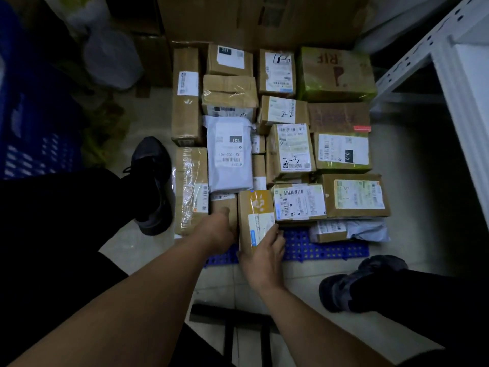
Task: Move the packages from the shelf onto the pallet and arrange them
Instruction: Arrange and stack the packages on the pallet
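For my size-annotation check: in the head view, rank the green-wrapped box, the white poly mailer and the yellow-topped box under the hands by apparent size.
1. Green-wrapped box, though farthest away.
2. White poly mailer.
3. Yellow-topped box, partly covered by the right hand.

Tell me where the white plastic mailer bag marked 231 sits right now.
The white mailer bag lies left of centre in the head view, atop the pallet's parcels, between the long taped box on its left and the 2-3 labelled box.

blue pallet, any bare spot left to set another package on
One free patch shows: the near edge of the blue plastic grid pallet, bordered by the right hand, the flat grey mailer bag and the barcode-labelled brown box. A smaller strip lies below the left hand. Everything behind is packed edge to edge, up to the green-wrapped box.
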